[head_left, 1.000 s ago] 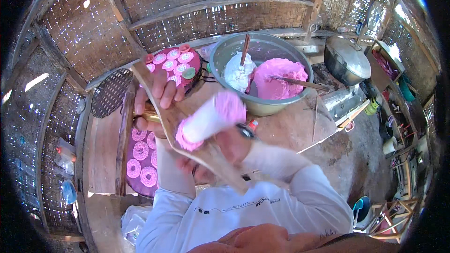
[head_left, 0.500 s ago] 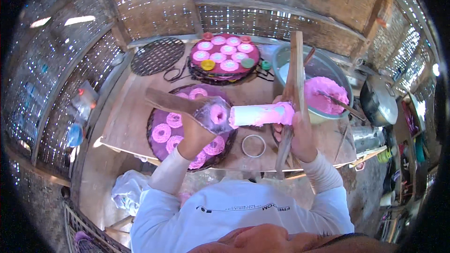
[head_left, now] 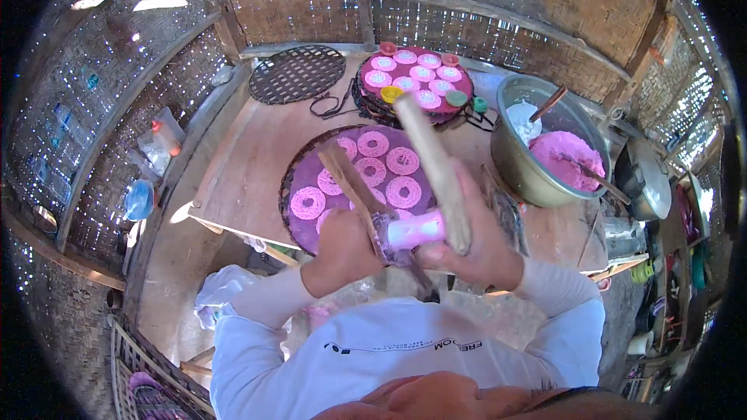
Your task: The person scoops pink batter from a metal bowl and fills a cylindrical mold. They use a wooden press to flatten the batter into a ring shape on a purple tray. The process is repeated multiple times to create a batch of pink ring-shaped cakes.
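I hold a two-part wooden hand press between my hands. My left hand (head_left: pixel 342 247) is closed around its left wooden handle (head_left: pixel 348 177), beside the barrel. My right hand (head_left: pixel 484 245) grips the right wooden bar (head_left: pixel 436 167), fixed to a white plunger tube (head_left: pixel 416 231). Part of the tube is inside the barrel, and the visible part is short and pinkish. Under and beyond the press lies a round tray (head_left: pixel 307 169) lined in purple, bearing several pink dough rings (head_left: pixel 402 161). The barrel's outlet cannot be made out.
Behind stands a stacked round tray with pink-white pieces (head_left: pixel 422 73) and small coloured cups. A large basin (head_left: pixel 545 179) at right holds pink dough (head_left: pixel 572 154), white dough and sticks. An openwork woven disc (head_left: pixel 296 74) lies at the back left; a metal pot (head_left: pixel 647 187) stands far right.
My hands have come closer together, and the plunger has slid deeper into the barrel. The press's bars have tilted. The view has shifted, so the table appears further right.
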A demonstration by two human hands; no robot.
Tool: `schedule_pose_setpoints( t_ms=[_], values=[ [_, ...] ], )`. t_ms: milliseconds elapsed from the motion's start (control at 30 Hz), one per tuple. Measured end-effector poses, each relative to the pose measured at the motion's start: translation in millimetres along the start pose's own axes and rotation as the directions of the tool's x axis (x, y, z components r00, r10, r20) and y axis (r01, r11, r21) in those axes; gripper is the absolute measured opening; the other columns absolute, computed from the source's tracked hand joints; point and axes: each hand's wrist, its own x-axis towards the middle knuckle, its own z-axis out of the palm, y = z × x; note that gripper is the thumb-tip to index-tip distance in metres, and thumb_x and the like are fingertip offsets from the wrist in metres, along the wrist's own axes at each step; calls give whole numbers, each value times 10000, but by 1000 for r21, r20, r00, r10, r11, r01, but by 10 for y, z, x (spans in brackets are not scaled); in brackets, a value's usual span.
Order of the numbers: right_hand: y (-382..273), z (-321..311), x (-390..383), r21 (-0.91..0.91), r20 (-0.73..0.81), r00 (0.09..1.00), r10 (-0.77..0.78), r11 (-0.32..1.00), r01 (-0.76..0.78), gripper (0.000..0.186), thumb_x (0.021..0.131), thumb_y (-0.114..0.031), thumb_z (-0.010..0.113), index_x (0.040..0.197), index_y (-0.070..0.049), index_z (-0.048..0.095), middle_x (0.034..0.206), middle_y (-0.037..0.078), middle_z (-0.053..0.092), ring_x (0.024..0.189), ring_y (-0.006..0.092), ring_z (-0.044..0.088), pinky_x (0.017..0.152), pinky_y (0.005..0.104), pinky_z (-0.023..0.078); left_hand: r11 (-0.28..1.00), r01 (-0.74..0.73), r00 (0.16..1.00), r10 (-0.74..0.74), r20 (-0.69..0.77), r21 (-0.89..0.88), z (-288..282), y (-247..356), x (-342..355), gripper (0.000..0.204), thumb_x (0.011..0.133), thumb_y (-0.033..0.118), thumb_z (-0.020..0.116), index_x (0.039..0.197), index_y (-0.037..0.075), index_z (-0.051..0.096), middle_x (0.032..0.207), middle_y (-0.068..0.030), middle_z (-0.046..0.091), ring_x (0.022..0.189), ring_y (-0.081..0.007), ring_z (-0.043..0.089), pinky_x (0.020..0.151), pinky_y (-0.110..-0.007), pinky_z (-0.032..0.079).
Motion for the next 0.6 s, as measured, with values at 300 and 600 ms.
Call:
schedule_pose_setpoints(
  t_ms=[300, 600],
  values=[
    [355, 691, -12, 50, 60, 998, 9, 999, -12, 903, 750, -328, 691, 1389, 11, 149, 1367, 236, 307, 1245, 377, 347, 1036, 396, 275, 938, 166, 985, -171, 9, -304, 371, -633, -455, 493, 578, 347, 758, 957, 61, 624, 796, -164, 639, 720, -327, 619, 643, -395, 483],
    [1629, -322, -1072, -482, -617, 728, 298, 588, -649, 816, 705, -471, 680, 1292, 9, 378, 1218, 221, 487, 1096, 365, 488, 930, 422, 386, 568, 484, 593, -772, -228, -666, -551, -3057, -338, 251, 722, 143, 662, 941, 50, 581, 651, -7, 533, 517, -94, 490, 437, -226, 372]
  ],
)
